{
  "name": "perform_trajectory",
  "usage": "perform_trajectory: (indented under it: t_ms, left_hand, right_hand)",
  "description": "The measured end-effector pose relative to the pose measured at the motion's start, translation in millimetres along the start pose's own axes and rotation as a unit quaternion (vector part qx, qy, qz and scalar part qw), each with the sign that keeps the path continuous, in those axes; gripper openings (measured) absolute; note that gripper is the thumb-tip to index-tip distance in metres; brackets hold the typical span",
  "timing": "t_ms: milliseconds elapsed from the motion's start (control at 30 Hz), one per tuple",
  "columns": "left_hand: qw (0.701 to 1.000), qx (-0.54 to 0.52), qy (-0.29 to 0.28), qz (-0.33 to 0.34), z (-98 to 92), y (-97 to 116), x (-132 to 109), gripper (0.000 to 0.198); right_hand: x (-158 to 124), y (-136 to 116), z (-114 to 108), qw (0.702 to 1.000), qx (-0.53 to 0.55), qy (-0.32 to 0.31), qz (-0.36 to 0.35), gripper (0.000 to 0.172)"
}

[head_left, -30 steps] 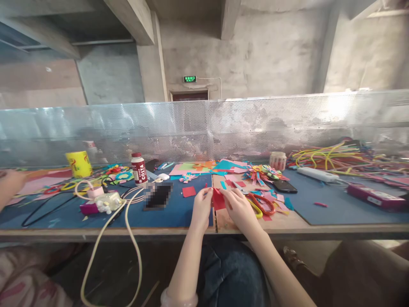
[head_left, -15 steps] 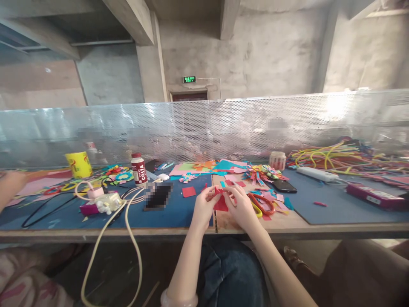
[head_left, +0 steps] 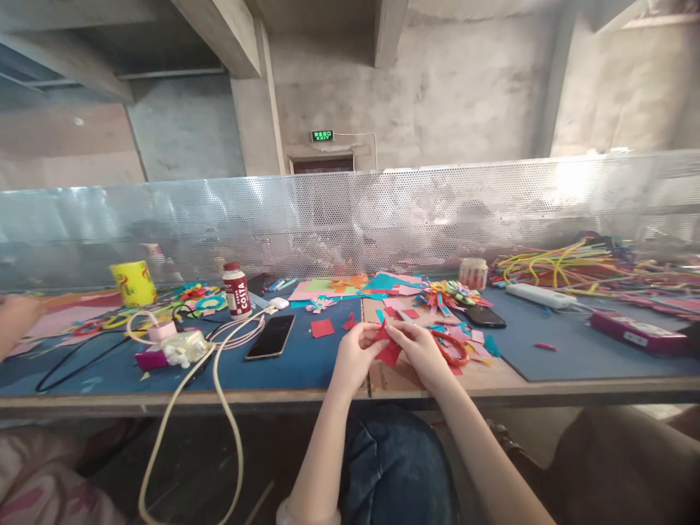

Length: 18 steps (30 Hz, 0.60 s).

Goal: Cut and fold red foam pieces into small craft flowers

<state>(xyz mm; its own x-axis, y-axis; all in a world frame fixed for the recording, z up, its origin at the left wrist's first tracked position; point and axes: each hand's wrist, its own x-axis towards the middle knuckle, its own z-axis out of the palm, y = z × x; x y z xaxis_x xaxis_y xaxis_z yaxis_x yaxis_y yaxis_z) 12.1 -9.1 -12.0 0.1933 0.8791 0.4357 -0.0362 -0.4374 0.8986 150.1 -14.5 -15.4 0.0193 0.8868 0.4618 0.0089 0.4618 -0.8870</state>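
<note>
Both my hands meet over the near edge of the table and pinch one small piece of red paper [head_left: 389,353]. My left hand [head_left: 355,356] grips its left side with closed fingers. My right hand [head_left: 420,348] holds its right side, fingers curled. Just right of my right hand lie red-handled scissors [head_left: 453,348] among coloured paper scraps [head_left: 475,343]. A loose red paper square [head_left: 322,328] lies on the blue mat [head_left: 306,361] in front of my left hand.
A black phone [head_left: 270,336], a Costa bottle [head_left: 236,291], a yellow cup [head_left: 133,283] and a thick cream cable [head_left: 219,364] sit to the left. Another phone [head_left: 484,316], a white power strip [head_left: 539,295] and coloured tubes [head_left: 574,266] lie right. Another person's hand [head_left: 14,321] is far left. A perforated metal screen [head_left: 350,219] backs the table.
My hands have kept working the red paper, turning it between the fingers; it now sits a little lower and further right. The view has shifted slightly.
</note>
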Motion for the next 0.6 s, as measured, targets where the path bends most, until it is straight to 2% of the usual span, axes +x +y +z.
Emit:
perform_trajectory:
  t_ms: [600]
  left_hand:
    - [0.999,-0.009,0.048,-0.006,1.1,-0.1,0.5,0.022]
  right_hand:
    - [2.0,2.6,-0.6,1.0,0.007,0.024,-0.001,0.037]
